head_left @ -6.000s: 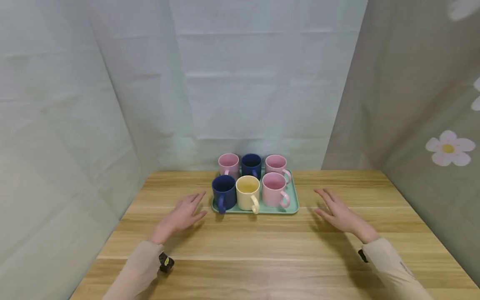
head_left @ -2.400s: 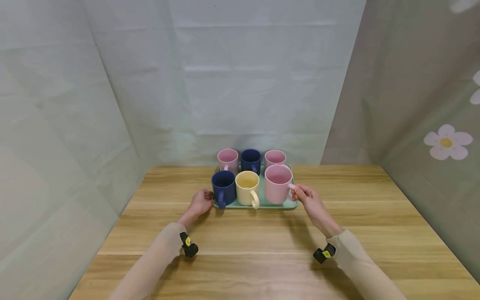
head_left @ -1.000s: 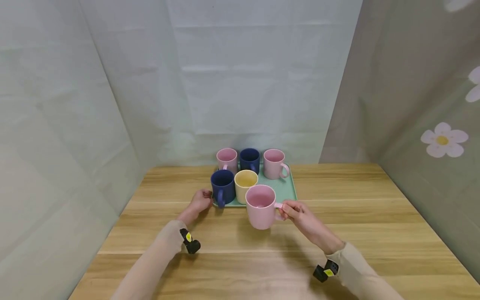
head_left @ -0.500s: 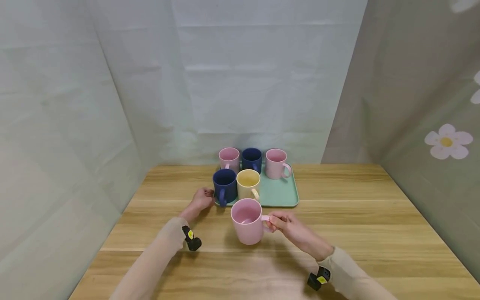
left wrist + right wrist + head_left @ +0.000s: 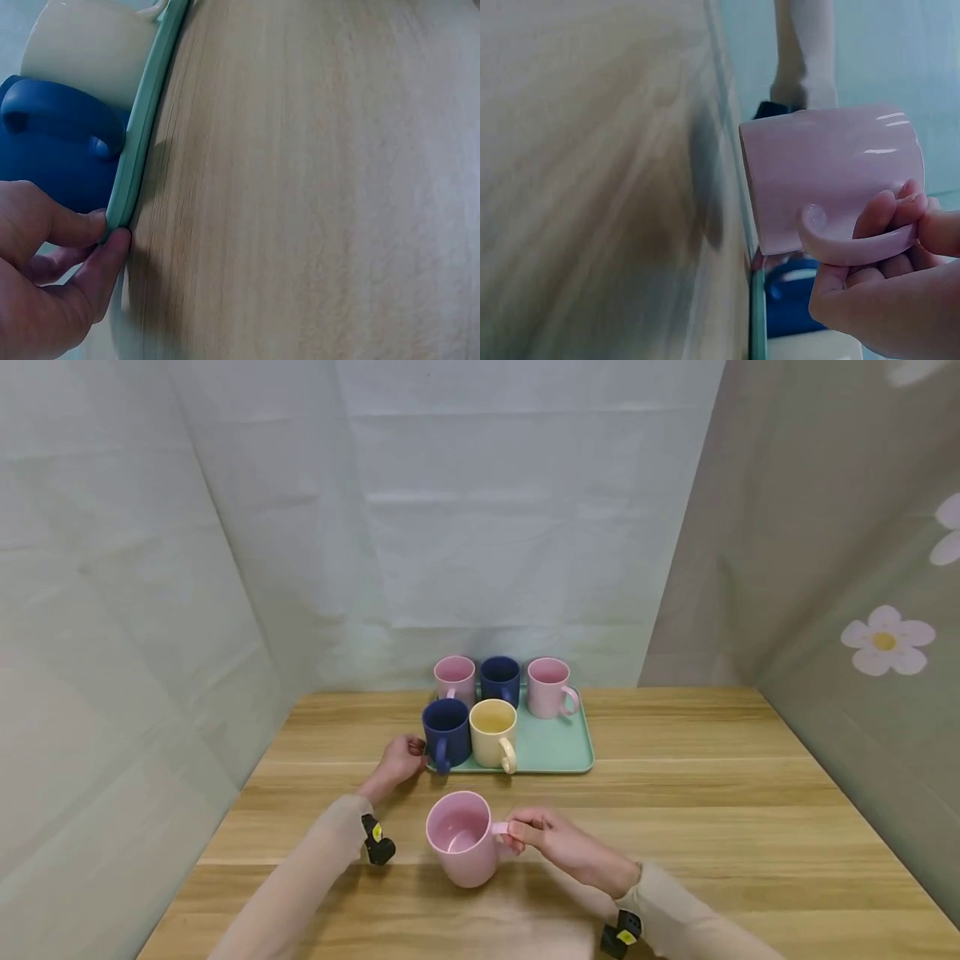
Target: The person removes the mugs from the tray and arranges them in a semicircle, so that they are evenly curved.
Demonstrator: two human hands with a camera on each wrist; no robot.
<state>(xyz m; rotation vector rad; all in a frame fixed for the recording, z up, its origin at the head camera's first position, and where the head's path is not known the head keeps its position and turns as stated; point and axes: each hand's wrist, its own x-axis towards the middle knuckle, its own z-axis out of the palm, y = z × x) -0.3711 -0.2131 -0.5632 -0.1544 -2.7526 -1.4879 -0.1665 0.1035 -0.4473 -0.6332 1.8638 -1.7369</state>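
A pink mug [image 5: 468, 852] hangs above the table in front of the tray, slightly tilted. My right hand [image 5: 562, 847] grips it by the handle [image 5: 862, 249], fingers curled through the loop in the right wrist view. At the tray's front left corner, my left hand [image 5: 400, 758] pinches the rim of the green tray [image 5: 142, 127] between thumb and fingers. Right beside that hand stands a navy mug [image 5: 447, 735] on the tray. A cream mug [image 5: 492, 737] stands next to it, handle toward me.
Along the tray's back row stand a pink mug [image 5: 454, 678], a navy mug [image 5: 500, 677] and another pink mug [image 5: 548, 689]. Bare tray surface shows at the front right. The wooden table [image 5: 712, 827] is bounded by cloth walls at the back and sides.
My right hand took the front right pink mug by its handle, lifted it off the tray and moved it toward me and left. My left hand came to the tray's corner and stays there.
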